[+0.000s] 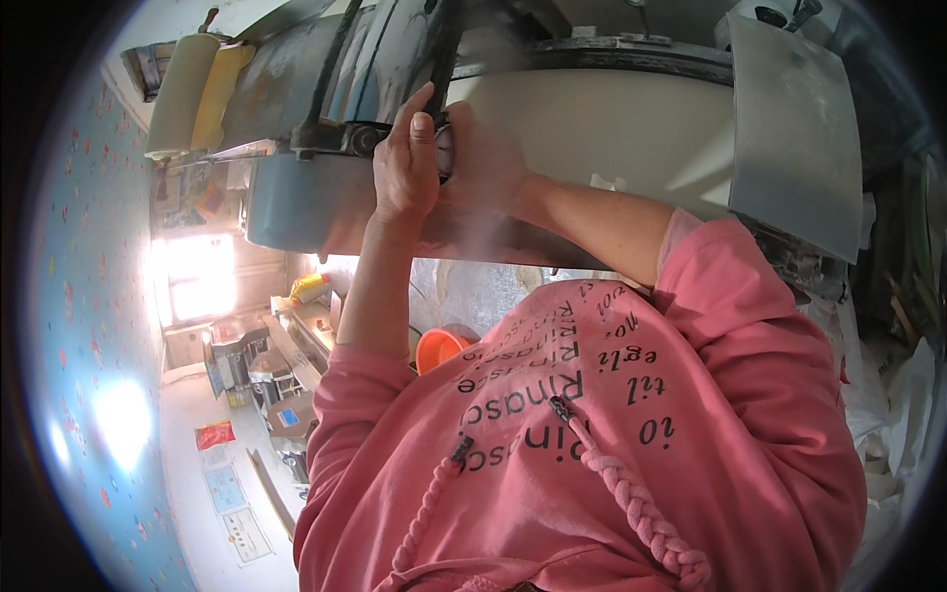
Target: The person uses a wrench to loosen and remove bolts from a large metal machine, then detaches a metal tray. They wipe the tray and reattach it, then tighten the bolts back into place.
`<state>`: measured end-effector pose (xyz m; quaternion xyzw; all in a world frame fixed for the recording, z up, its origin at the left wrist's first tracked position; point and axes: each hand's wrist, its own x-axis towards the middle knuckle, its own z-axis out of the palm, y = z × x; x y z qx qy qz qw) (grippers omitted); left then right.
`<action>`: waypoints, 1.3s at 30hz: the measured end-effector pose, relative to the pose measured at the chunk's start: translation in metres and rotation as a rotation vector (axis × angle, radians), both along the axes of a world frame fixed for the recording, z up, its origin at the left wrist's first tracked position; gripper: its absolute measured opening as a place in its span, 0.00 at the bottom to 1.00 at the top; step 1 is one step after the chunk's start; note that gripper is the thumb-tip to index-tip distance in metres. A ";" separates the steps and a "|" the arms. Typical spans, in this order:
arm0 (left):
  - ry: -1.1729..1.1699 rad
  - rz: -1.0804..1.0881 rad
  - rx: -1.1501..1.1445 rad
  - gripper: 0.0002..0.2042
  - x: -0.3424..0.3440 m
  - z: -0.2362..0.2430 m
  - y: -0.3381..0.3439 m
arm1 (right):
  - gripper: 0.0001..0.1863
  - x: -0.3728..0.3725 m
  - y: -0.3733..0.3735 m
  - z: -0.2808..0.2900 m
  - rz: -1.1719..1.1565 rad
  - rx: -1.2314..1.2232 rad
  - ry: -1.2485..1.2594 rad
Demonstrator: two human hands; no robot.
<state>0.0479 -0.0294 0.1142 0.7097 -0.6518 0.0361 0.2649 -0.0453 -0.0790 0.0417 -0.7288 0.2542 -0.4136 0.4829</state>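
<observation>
Both hands are together at a large machine. My left hand is upright, its fingers pressed against the left side of a round, pale piece with a dark rim. What exactly this piece is, I cannot make out. My right hand reaches across from the right to the other side of the same piece. It is smeared by motion, so its fingers cannot be told apart. Just beyond the hands stands a dark metal frame with a round fitting beside my left fingers. A broad cream-coloured surface stretches to the right.
A grey sheet panel hangs at the right. Below the frame is a blue-grey rounded housing. Cream rolls sit at the far left. An orange bucket stands near my left forearm, beside a cluttered bench.
</observation>
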 end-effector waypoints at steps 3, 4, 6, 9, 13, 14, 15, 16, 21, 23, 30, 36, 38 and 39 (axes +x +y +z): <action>0.026 -0.001 -0.026 0.23 -0.001 -0.002 0.000 | 0.33 -0.002 -0.002 0.002 0.009 -0.010 0.025; 0.037 0.009 -0.022 0.23 -0.001 -0.003 0.001 | 0.32 -0.003 -0.002 0.002 0.020 -0.011 0.027; 0.054 0.028 -0.009 0.22 -0.002 -0.003 0.001 | 0.33 -0.003 -0.002 0.003 0.024 0.005 0.034; 0.027 0.023 0.001 0.22 -0.002 0.001 -0.002 | 0.34 -0.003 0.001 0.004 0.050 0.099 0.028; 0.028 0.044 0.086 0.22 0.001 0.003 -0.005 | 0.36 -0.002 0.003 0.006 0.049 0.167 0.050; 0.057 0.052 0.091 0.22 0.001 0.002 -0.005 | 0.36 -0.003 0.003 0.006 0.052 0.167 0.050; 0.078 0.046 0.080 0.23 0.002 0.000 -0.004 | 0.36 -0.003 0.003 0.006 0.067 0.179 0.058; 0.090 0.023 0.046 0.24 0.002 -0.002 -0.003 | 0.36 -0.004 0.004 0.006 0.073 0.191 0.045; 0.490 0.037 0.186 0.28 0.009 0.001 -0.004 | 0.34 -0.005 0.010 0.006 0.042 0.157 0.009; 0.599 0.095 0.324 0.28 0.013 0.010 -0.012 | 0.33 -0.004 0.011 0.006 0.024 0.167 -0.003; 0.195 0.144 0.302 0.26 0.008 0.009 -0.031 | 0.34 0.000 0.008 0.001 0.046 0.157 -0.052; 0.187 0.210 0.135 0.25 -0.002 0.004 -0.020 | 0.33 0.003 -0.001 -0.008 0.043 0.023 -0.102; 0.173 0.238 0.056 0.26 -0.005 0.000 -0.015 | 0.33 0.004 -0.009 -0.012 0.061 -0.089 -0.113; 0.240 0.241 0.013 0.26 -0.007 -0.003 -0.013 | 0.32 0.005 -0.013 -0.013 0.065 -0.149 -0.118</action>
